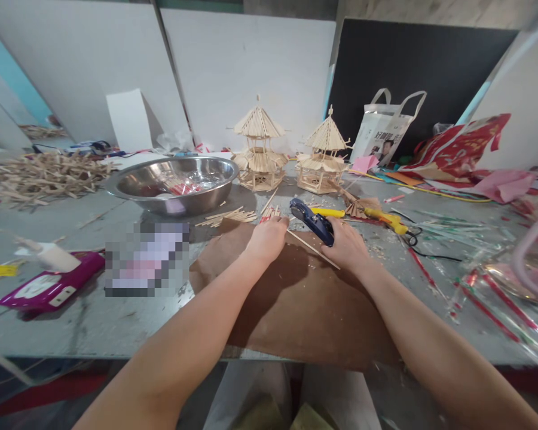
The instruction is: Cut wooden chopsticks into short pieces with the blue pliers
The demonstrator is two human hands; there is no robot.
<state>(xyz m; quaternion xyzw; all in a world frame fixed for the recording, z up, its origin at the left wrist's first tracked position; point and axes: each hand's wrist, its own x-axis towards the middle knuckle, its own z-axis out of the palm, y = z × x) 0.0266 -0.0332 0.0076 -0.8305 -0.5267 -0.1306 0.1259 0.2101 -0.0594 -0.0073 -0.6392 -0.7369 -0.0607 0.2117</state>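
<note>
My left hand (270,240) is closed over the brown board (296,316), pinching one end of a thin wooden stick (314,248) that slants down to the right. More short sticks with red wrapping (271,211) show just beyond its fingers; whether the hand touches them I cannot tell. Wrapped in my right hand (348,246) is a dark blue hand tool (312,221), which looks like a cutter, its head pointing up and left. The tool's jaws are not clear. Loose sticks (231,216) lie just past the board's far left edge.
Two stick-built pagodas (259,161) (321,158) stand at the back. A steel basin (174,185), a pixelated phone-like rectangle (147,260) and a purple device (54,283) lie left. Rightward are a yellow glue gun (388,221), plastic strips (452,230) and a white bag (381,134).
</note>
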